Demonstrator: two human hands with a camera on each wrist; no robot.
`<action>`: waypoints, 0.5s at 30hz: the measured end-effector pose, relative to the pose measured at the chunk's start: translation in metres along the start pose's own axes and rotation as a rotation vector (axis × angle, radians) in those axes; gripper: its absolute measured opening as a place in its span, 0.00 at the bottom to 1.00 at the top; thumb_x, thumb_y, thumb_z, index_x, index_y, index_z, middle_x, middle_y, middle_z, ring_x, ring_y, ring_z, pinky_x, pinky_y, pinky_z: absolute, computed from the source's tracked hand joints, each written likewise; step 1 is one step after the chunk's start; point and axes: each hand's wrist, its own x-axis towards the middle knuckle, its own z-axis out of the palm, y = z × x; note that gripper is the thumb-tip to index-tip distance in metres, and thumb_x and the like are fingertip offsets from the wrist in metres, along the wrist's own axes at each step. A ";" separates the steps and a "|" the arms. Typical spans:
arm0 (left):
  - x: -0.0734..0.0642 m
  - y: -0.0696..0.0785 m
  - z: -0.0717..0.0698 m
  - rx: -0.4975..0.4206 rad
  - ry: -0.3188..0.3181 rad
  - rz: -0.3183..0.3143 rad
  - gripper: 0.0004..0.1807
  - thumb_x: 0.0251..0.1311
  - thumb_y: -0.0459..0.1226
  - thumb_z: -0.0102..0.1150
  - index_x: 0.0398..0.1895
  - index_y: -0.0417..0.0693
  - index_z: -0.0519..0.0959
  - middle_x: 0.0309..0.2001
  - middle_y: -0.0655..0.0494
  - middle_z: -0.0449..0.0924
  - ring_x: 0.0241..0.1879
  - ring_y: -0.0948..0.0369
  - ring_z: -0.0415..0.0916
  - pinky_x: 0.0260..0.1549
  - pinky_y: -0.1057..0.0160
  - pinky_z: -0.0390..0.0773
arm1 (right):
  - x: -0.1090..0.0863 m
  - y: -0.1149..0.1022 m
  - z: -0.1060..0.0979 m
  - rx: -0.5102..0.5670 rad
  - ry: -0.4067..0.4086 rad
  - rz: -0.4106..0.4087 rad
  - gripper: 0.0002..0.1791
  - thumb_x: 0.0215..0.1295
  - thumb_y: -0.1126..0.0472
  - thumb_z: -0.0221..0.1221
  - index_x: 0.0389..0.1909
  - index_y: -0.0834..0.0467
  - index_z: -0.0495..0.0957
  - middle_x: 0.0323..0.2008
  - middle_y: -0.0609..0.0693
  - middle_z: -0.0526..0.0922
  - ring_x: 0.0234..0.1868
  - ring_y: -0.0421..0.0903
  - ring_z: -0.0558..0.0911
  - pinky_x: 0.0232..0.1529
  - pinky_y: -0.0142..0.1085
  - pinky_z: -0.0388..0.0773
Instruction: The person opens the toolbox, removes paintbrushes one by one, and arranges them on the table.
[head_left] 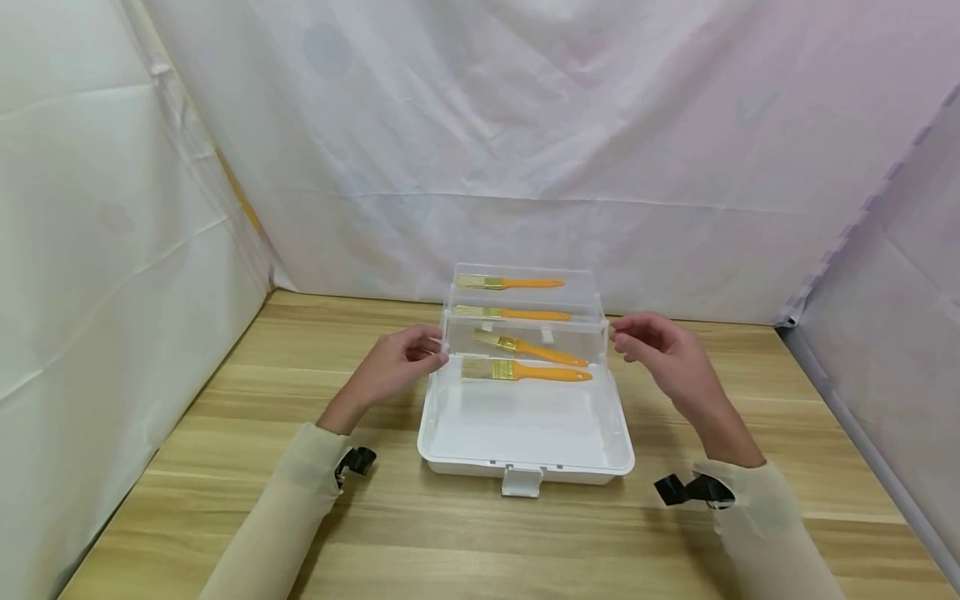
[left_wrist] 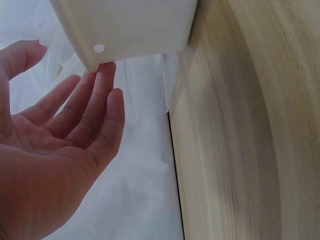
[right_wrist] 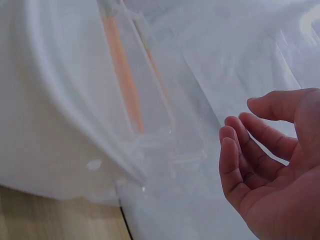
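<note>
A white plastic box [head_left: 525,460] stands unfolded on the table, clear stepped trays [head_left: 588,340] rising at its back. Several paintbrushes with orange handles lie across it: the lowest brush [head_left: 551,373], a slanted brush [head_left: 553,355], and others on the upper tiers, such as the top brush [head_left: 532,283]. At the back left corner, my left hand [head_left: 397,367] touches the box's edge with its fingertips, thumb apart from the fingers. My right hand [head_left: 667,358] is beside the trays' right end; in the right wrist view its loosely bent fingers [right_wrist: 229,155] hold nothing and appear apart from the box.
A white latch [head_left: 521,481] hangs at the box's front edge. The wood-grain table [head_left: 360,533] extends around the box. White cloth [head_left: 517,133] hangs behind the table and along both sides.
</note>
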 end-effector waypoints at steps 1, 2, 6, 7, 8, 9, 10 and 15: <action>0.000 0.000 0.000 0.002 0.001 0.002 0.26 0.78 0.45 0.67 0.71 0.40 0.79 0.55 0.49 0.89 0.56 0.50 0.87 0.60 0.45 0.84 | 0.002 -0.002 0.001 0.005 -0.013 -0.012 0.18 0.83 0.58 0.64 0.62 0.66 0.82 0.52 0.56 0.87 0.47 0.44 0.87 0.48 0.30 0.86; 0.001 -0.001 0.000 0.002 0.000 0.005 0.26 0.78 0.45 0.67 0.71 0.40 0.79 0.54 0.49 0.89 0.56 0.50 0.87 0.59 0.45 0.84 | 0.004 -0.005 0.002 0.005 -0.027 -0.022 0.18 0.83 0.58 0.64 0.62 0.67 0.82 0.52 0.57 0.87 0.47 0.45 0.87 0.48 0.30 0.86; 0.001 -0.001 0.000 -0.001 0.001 0.014 0.26 0.78 0.45 0.67 0.70 0.39 0.80 0.54 0.49 0.90 0.55 0.50 0.87 0.59 0.45 0.85 | 0.014 -0.018 0.009 -0.020 -0.108 -0.053 0.16 0.82 0.60 0.65 0.61 0.65 0.83 0.52 0.58 0.87 0.46 0.47 0.87 0.48 0.31 0.86; 0.001 -0.001 0.000 -0.003 0.002 0.016 0.26 0.78 0.44 0.67 0.70 0.39 0.80 0.53 0.49 0.90 0.55 0.51 0.87 0.59 0.45 0.85 | 0.017 -0.022 0.012 -0.034 -0.131 -0.064 0.15 0.82 0.60 0.65 0.60 0.64 0.83 0.52 0.58 0.87 0.46 0.48 0.87 0.47 0.32 0.86; 0.001 -0.001 0.000 -0.005 0.002 0.016 0.26 0.78 0.44 0.67 0.70 0.39 0.80 0.53 0.49 0.90 0.55 0.51 0.87 0.59 0.45 0.85 | 0.020 -0.025 0.014 -0.054 -0.156 -0.073 0.14 0.82 0.61 0.65 0.60 0.63 0.84 0.51 0.58 0.88 0.45 0.48 0.87 0.47 0.33 0.86; 0.001 0.000 0.000 -0.006 0.002 0.015 0.26 0.78 0.44 0.67 0.70 0.39 0.80 0.53 0.49 0.90 0.55 0.51 0.87 0.59 0.45 0.85 | 0.023 -0.029 0.016 -0.070 -0.183 -0.082 0.13 0.82 0.61 0.65 0.60 0.62 0.84 0.51 0.57 0.88 0.45 0.47 0.86 0.47 0.34 0.86; 0.001 0.000 0.001 -0.008 0.003 0.014 0.26 0.77 0.44 0.67 0.70 0.39 0.80 0.53 0.49 0.90 0.55 0.51 0.87 0.59 0.46 0.85 | 0.026 -0.032 0.019 -0.089 -0.211 -0.092 0.12 0.82 0.61 0.65 0.59 0.61 0.85 0.51 0.56 0.88 0.46 0.47 0.86 0.47 0.35 0.86; 0.000 0.001 0.001 -0.011 0.009 0.013 0.25 0.77 0.43 0.68 0.69 0.39 0.80 0.52 0.48 0.90 0.54 0.50 0.87 0.58 0.46 0.85 | 0.042 -0.044 0.032 -0.186 -0.346 -0.135 0.11 0.81 0.59 0.66 0.57 0.57 0.86 0.51 0.51 0.89 0.49 0.48 0.86 0.49 0.35 0.84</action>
